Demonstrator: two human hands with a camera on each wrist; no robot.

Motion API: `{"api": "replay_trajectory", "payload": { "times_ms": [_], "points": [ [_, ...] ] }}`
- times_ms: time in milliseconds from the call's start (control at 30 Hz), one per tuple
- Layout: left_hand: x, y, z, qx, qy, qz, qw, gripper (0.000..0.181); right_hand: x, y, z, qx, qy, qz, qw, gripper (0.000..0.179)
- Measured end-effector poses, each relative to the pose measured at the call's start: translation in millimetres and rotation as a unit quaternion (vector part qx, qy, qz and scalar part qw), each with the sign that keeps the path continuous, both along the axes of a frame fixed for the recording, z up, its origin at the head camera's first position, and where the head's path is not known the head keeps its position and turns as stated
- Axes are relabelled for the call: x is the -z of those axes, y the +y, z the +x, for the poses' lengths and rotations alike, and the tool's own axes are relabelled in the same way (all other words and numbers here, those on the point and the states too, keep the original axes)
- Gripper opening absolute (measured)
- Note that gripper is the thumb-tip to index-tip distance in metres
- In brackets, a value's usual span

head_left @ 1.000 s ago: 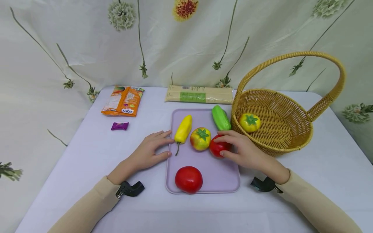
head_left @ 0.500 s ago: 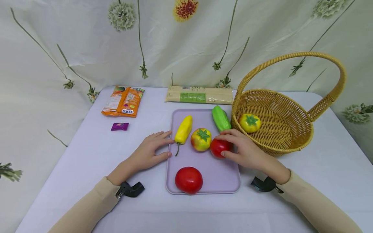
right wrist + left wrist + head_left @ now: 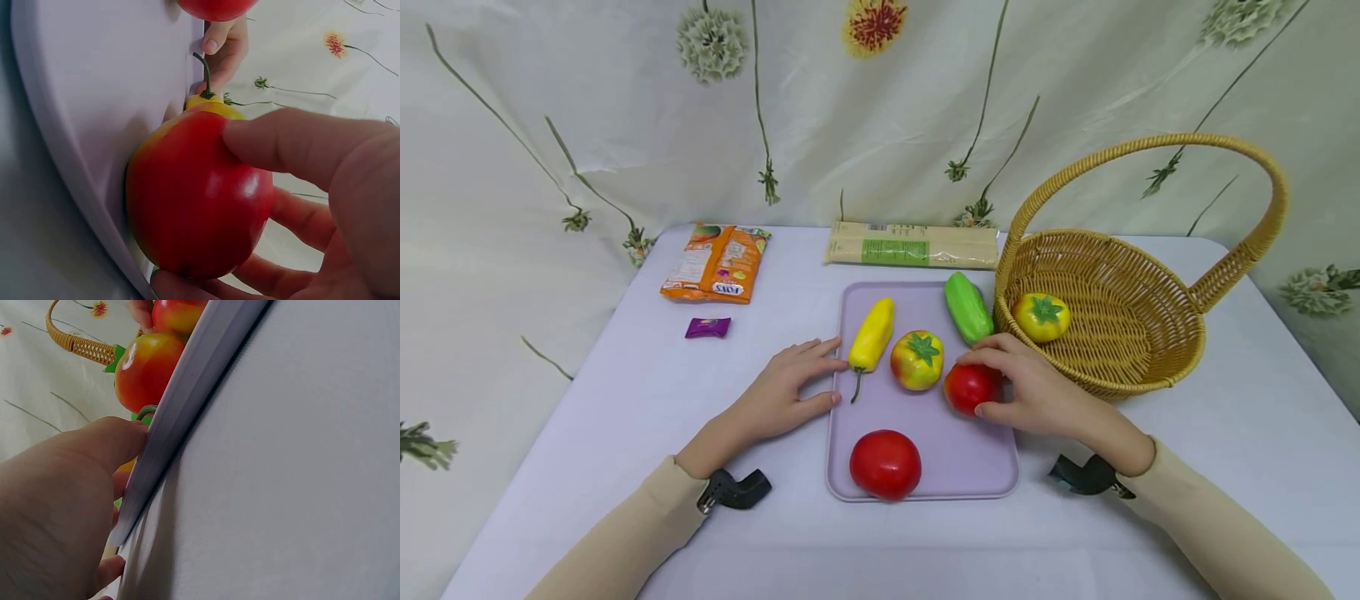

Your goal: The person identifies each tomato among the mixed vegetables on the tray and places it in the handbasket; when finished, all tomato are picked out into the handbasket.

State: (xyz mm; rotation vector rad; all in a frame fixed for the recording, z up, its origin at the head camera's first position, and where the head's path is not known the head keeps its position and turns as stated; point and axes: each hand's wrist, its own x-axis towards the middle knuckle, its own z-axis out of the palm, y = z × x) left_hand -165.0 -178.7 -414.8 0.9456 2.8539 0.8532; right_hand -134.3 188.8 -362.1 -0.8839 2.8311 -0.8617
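Note:
A lilac tray (image 3: 917, 437) lies in the middle of the table. My right hand (image 3: 1041, 387) curls its thumb and fingers round a red toy tomato (image 3: 970, 390) at the tray's right side; in the right wrist view the tomato (image 3: 200, 194) shows a yellowish edge. My left hand (image 3: 786, 390) touches the tray's left rim with fingers extended, holding nothing. Near its fingertips lies a yellow pepper (image 3: 872, 333). A yellow-red persimmon-like fruit (image 3: 917, 361) sits mid-tray, a green cucumber-like vegetable (image 3: 967, 308) at the back right, and a larger red tomato (image 3: 886, 464) at the front.
A wicker basket (image 3: 1150, 367) with a tall handle stands to the right, close to the tray, with a yellow fruit (image 3: 1042, 317) inside. Behind the tray lies a beige packet (image 3: 955, 248). An orange bag (image 3: 718, 262) and a purple wrapped sweet (image 3: 707, 327) lie at the left.
The tomato under my right hand has shifted slightly right and toward me, away from the persimmon-like fruit, and the hand's fingers have drawn in round it. The left hand stays put.

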Motion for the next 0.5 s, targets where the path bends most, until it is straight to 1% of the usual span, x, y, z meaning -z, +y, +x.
{"api": "replay_trajectory", "payload": {
  "times_ms": [100, 167, 233, 333, 400, 500],
  "points": [
    [0.8, -0.1, -0.2, 0.001, 0.001, 0.002, 1.0, 0.044, 0.2, 0.8, -0.5, -0.011, -0.013, -0.01, 0.9998, 0.046],
    [1.5, -0.4, -0.6, 0.002, 0.003, 0.002, 1.0, 0.044, 0.1, 1.2, -0.4, -0.017, -0.019, -0.012, 0.9996, 0.048],
    [1.5, -0.4, -0.8, 0.003, 0.004, 0.002, 1.0, 0.044, -0.5, 1.4, 0.3, -0.016, -0.022, -0.006, 0.9996, 0.054],
    [1.2, -0.4, -0.8, 0.003, 0.004, 0.0, 1.0, 0.044, -1.4, 1.9, 1.8, -0.012, -0.029, 0.009, 0.9995, 0.071],
    [1.2, -0.4, -0.7, 0.002, 0.003, 0.0, 1.0, 0.044, -1.7, 1.5, 2.6, -0.009, -0.032, 0.016, 0.9993, 0.077],
    [1.3, -0.2, -0.4, 0.001, 0.003, 0.001, 1.0, 0.044, -0.7, -0.2, 3.0, -0.004, -0.03, 0.01, 0.9995, 0.07]
  ]
}}
